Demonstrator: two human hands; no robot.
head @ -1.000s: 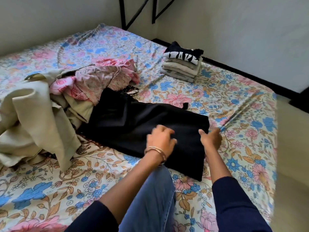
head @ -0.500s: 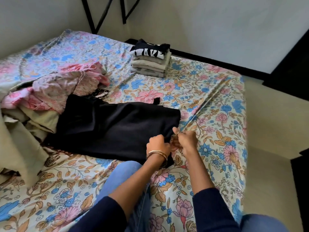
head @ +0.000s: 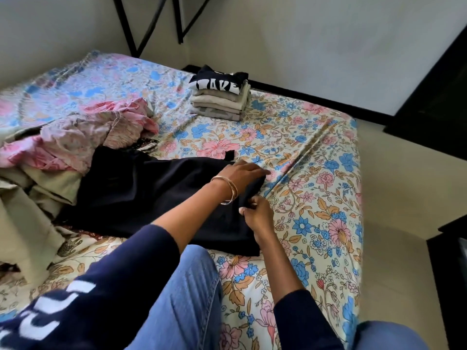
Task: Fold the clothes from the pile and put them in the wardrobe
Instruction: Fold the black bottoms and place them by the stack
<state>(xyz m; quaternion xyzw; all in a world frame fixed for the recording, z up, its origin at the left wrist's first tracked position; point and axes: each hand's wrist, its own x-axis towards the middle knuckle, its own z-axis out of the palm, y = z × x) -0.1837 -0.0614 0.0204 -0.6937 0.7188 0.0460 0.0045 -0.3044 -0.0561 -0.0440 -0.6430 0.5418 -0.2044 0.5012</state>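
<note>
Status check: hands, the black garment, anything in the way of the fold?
Left hand flat on black garment, right hand pinching its edge. Garment spread on bed, unfolded. Unsorted pile overlaps its far end.

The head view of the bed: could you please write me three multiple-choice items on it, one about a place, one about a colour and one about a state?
1. Where is the folded stack?
A. At the far side of the bed, near the wall
B. On the floor
C. On the person's lap

2. What colour is the garment being folded?
A. Pink
B. Beige
C. Very dark, black or navy

3. What is the right hand doing?
A. Pinching the dark garment's edge
B. Resting open on the sheet
C. Lifting the folded stack

Answers: 1 A, the stack sits on the floral sheet close to the wall. 2 C, the cloth under both hands is very dark. 3 A, its fingers curl around the cloth's right edge while the left hand lies flat on top.
</note>
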